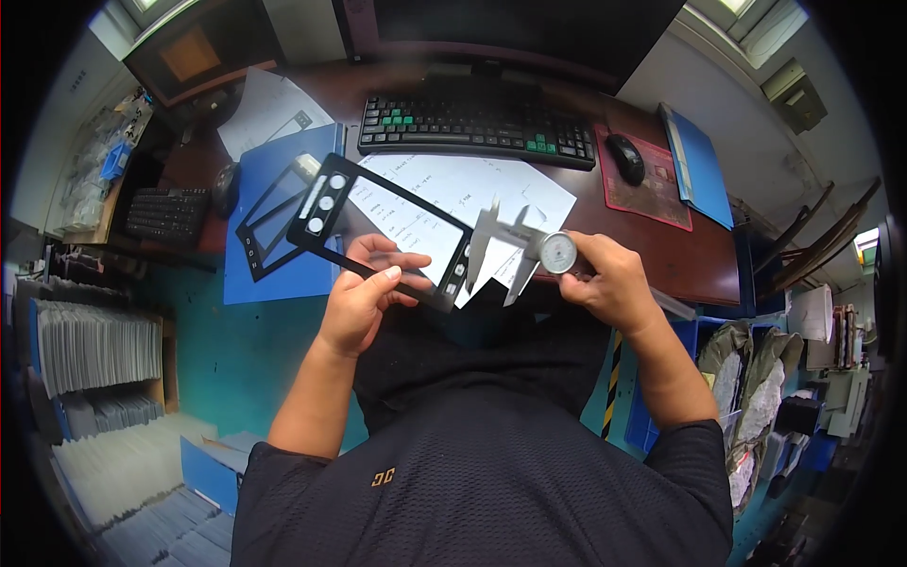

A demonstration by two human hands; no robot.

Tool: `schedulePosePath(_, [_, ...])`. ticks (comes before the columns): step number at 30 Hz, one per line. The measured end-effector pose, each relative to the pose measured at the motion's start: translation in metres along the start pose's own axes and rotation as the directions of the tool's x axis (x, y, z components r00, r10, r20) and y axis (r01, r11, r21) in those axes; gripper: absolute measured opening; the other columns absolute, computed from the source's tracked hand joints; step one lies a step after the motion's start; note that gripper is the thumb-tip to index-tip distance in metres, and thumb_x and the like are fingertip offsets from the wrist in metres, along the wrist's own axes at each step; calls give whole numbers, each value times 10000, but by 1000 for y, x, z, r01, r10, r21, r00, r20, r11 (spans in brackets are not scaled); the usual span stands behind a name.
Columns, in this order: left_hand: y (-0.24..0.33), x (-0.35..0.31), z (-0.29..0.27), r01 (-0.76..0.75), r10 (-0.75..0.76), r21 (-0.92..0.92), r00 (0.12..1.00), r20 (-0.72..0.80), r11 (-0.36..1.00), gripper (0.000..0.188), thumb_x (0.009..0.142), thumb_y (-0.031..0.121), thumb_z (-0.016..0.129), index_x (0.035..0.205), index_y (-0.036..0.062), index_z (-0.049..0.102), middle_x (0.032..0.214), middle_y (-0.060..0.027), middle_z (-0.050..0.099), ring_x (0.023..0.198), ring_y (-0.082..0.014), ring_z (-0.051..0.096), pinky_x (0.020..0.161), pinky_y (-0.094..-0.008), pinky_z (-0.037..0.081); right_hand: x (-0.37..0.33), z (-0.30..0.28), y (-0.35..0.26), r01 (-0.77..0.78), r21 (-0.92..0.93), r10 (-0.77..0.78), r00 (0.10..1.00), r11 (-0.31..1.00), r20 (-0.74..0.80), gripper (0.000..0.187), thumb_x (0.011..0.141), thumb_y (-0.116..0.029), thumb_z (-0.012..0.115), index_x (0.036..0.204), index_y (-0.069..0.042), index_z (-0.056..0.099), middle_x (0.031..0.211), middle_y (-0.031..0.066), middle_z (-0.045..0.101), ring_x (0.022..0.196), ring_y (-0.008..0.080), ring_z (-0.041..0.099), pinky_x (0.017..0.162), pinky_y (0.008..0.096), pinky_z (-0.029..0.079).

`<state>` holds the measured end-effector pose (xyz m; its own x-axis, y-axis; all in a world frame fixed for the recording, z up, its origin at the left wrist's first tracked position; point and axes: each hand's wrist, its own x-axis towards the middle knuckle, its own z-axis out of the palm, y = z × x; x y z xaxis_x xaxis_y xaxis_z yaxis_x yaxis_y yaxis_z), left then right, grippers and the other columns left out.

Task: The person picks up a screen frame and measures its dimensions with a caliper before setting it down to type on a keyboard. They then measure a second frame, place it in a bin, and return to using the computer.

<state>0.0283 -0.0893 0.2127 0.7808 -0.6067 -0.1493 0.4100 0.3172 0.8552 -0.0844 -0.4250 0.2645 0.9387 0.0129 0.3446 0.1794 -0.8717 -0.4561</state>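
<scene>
My left hand grips the lower edge of a clear panel with a black border, thumb on top and fingers showing through the see-through middle. The panel tilts over the desk, with round and small rectangular cutouts at its two ends. My right hand is closed round a dial caliper, whose round dial faces up. The caliper's spread jaws point left, close to the panel's right end; whether they touch it I cannot tell. Beneath lie white sheets with handwriting. A second black-framed panel rests on a blue folder.
A black keyboard with some green keys spans the desk below a monitor. To its right are a mouse on a red mat and a blue folder. Stacked sheets stand at left, blue bins at right.
</scene>
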Motion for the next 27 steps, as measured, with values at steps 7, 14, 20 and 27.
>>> schedulePosePath(7, [-2, -8, -28, 17, -9, 248, 999, -34, 969, 251, 1056, 167, 548, 1261, 22, 557, 978, -146, 735, 860, -227, 729, 789, -321, 582, -7, -24, 37, -459, 551, 390, 888, 697, 245, 445, 980, -195, 711, 1372, -9, 607, 1102, 31, 689, 976, 83, 608, 885, 261, 504])
schedulePosePath(14, [-4, -15, -20, 140, -132, 89, 987, -90, 986, 311, 1067, 190, 507, 1330, 28, 542, 903, -115, 710, 790, -233, 737, 712, -320, 608, -10, -10, 42, -291, -76, 298, 948, 954, 110, 524, 901, -339, 731, 1326, -50, 631, 1043, 239, 724, 959, 384, 717, 842, 408, 570])
schedulePosePath(20, [-11, -11, -10, 166, -162, -38, 984, 73, 985, 354, 1053, 144, 497, 1380, 13, 538, 967, -94, 713, 844, -181, 720, 776, -300, 590, -12, 17, 31, -234, -84, 242, 966, 968, 90, 454, 834, -247, 701, 1230, -28, 675, 1006, 217, 726, 915, 399, 707, 806, 456, 568])
schedulePosePath(27, [-32, -6, -11, 168, -169, 20, 984, 49, 986, 262, 1041, 203, 622, 1188, -10, 659, 969, -116, 746, 816, -166, 720, 772, -295, 597, 12, 15, -22, -81, -63, 84, 996, 995, 43, 405, 797, -179, 732, 1159, -5, 676, 882, 164, 675, 840, 363, 691, 759, 430, 578])
